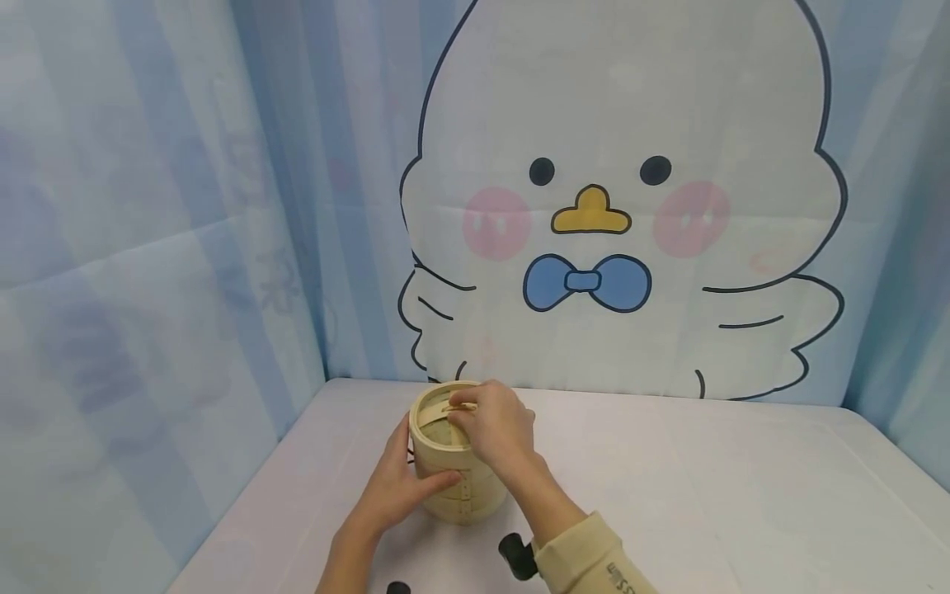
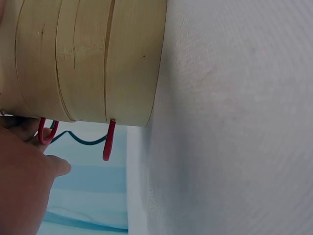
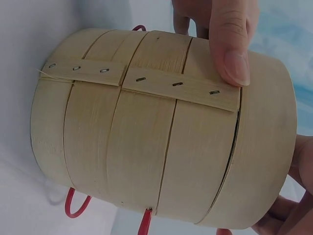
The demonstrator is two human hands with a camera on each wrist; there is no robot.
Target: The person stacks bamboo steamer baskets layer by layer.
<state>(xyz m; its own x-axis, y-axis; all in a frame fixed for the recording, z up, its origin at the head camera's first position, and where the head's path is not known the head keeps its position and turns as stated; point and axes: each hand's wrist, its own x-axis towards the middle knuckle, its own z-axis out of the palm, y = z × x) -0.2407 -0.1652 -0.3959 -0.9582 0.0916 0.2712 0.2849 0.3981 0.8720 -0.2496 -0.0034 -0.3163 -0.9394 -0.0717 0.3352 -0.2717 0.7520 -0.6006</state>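
Note:
A round bamboo steamer [image 1: 463,487] with stacked tiers stands upright on the table. Its woven lid [image 1: 436,431] sits on top, rim level with the upper tier. My left hand [image 1: 393,491] grips the steamer's near left side, and the thumb [image 3: 232,54] presses on the wall by the stapled seam strip [image 3: 181,88]. Over the lid, my right hand [image 1: 499,422] pinches the lid's small handle [image 1: 463,407] between thumb and fingers. Red loops [image 2: 109,141] stick out from the steamer's sides. The lid's right part is hidden behind my right hand.
A white cloth covers the table [image 1: 705,495]. Behind it hangs a blue striped curtain [image 1: 356,206] with a large cartoon bird, and another curtain stands along the left. A black device part [image 1: 517,557] shows beside my right sleeve [image 1: 594,557].

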